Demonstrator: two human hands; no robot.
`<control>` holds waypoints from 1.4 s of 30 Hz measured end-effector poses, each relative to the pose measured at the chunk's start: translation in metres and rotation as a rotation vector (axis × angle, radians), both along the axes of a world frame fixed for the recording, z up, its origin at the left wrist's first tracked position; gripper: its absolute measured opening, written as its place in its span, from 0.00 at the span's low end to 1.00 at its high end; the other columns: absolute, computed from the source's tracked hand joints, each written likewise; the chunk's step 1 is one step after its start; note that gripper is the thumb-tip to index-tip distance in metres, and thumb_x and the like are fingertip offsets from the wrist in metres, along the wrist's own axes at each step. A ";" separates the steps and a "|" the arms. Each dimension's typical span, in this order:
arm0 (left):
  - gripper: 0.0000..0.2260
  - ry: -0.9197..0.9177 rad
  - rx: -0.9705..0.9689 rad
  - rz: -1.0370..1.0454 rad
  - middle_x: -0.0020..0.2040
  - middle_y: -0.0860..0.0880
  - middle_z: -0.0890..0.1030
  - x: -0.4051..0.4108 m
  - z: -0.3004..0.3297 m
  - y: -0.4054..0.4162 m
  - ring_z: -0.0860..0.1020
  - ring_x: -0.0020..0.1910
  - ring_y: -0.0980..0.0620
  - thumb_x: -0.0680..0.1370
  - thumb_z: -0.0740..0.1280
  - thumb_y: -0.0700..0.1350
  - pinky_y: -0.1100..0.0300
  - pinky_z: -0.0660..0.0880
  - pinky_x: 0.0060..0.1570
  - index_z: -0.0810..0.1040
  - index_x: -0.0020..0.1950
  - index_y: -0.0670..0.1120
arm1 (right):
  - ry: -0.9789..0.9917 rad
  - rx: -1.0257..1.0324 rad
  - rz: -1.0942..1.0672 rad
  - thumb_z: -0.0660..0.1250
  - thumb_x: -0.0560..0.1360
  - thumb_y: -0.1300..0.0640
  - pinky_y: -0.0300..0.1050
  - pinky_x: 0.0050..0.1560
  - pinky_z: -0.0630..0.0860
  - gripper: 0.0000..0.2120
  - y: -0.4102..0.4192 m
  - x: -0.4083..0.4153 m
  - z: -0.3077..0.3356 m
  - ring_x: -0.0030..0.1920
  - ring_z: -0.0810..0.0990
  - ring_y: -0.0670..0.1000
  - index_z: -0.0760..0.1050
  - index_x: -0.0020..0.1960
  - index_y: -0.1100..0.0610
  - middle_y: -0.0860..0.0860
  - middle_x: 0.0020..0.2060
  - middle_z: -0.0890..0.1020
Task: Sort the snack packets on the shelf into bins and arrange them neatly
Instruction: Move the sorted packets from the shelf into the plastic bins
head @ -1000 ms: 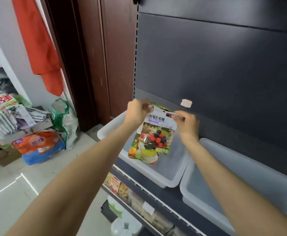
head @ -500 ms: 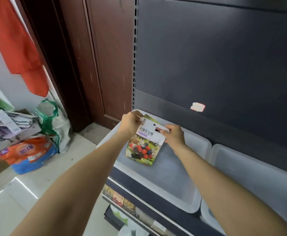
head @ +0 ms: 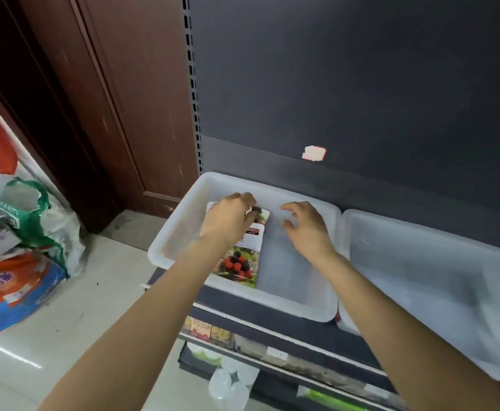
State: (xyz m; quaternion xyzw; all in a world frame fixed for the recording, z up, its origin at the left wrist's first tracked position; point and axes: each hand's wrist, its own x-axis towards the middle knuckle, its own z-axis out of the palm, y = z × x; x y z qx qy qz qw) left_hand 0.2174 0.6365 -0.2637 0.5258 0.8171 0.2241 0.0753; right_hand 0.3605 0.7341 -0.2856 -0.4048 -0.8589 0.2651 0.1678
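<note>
Landmark: left bin [head: 183, 223], a translucent white tub on the upper shelf [head: 287, 323], against the dark back panel [head: 346, 84].
Bins, count: two. The right bin [head: 438, 280] stands just beside the left bin, their rims nearly touching.
Left bin, contents: one snack packet [head: 241, 262], lying flat on the floor of the bin in its left half, printed face up with red and dark berries showing. The right half of this bin shows bare plastic.
Right bin, contents: nothing can be made out inside; the view there is blurred, so small items may escape notice.
Snack packets, count: one in the left bin. More packaged goods sit on the lower shelf [head: 243, 348] below the left bin, too blurred to count.
Left hand [head: 228, 222]: inside the left bin, over the far end of the snack packet, fingers curled down onto its top edge. Grip: appears to pinch the packet.
Right hand [head: 308, 226]: inside the left bin, over its bare right half, apart from the packet. Grip: open, fingers spread and loosely bent, holding nothing.
Back panel: one torn pale sticker [head: 314, 152], above the left bin.
Floor, left of the left bin: one orange and blue bag [head: 14, 289], one green and white sack [head: 41, 221].
</note>
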 end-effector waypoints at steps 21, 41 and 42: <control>0.10 -0.309 0.038 -0.614 0.55 0.45 0.80 0.466 -0.014 0.162 0.78 0.52 0.46 0.78 0.64 0.44 0.50 0.76 0.52 0.78 0.58 0.45 | -0.054 0.047 -0.637 0.61 0.78 0.63 0.47 0.57 0.73 0.13 0.061 0.492 0.008 0.58 0.76 0.55 0.76 0.62 0.58 0.55 0.58 0.77; 0.16 -0.611 -0.162 -0.132 0.55 0.44 0.82 0.618 -0.071 0.246 0.79 0.55 0.45 0.74 0.73 0.44 0.57 0.76 0.53 0.76 0.59 0.40 | -0.121 -0.209 -0.341 0.70 0.74 0.58 0.41 0.73 0.51 0.38 0.175 0.646 -0.067 0.76 0.51 0.50 0.53 0.77 0.52 0.50 0.77 0.53; 0.17 -0.612 -0.167 -0.098 0.54 0.44 0.82 0.619 -0.071 0.247 0.79 0.54 0.45 0.73 0.73 0.44 0.57 0.76 0.52 0.76 0.58 0.40 | -0.110 -0.201 -0.323 0.70 0.74 0.59 0.39 0.72 0.51 0.37 0.174 0.645 -0.068 0.76 0.51 0.49 0.53 0.77 0.52 0.50 0.77 0.53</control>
